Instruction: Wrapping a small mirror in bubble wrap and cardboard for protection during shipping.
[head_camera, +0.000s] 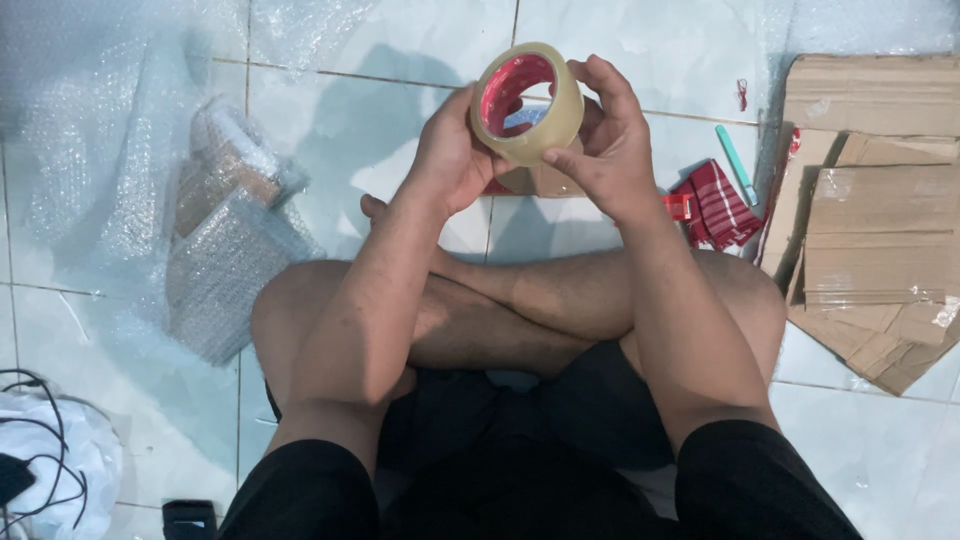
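Both hands turn a roll of clear packing tape above crossed legs on a tiled floor.

Sheets of bubble wrap (90, 130) and flattened cardboard (870, 220) flank the sitter; the left hand (450, 160) cups the tape roll (527, 103) from the side, the right hand (610, 140) pinches its rim — both closed on it, held in the air. The roll could slip and drop onto the small box (545, 180) below if either grip loosens.

Bare floor tiles (380, 110) lie open ahead and left of the raised hands. On the left, bubble wrap (90, 150) and two wrapped parcels (225, 240) block the way. On the right, a stack of flattened cardboard (880, 220), a red striped packet (718, 205) and a teal pen (736, 164) crowd the tiles. The crossed legs (520, 300) fill the space below.
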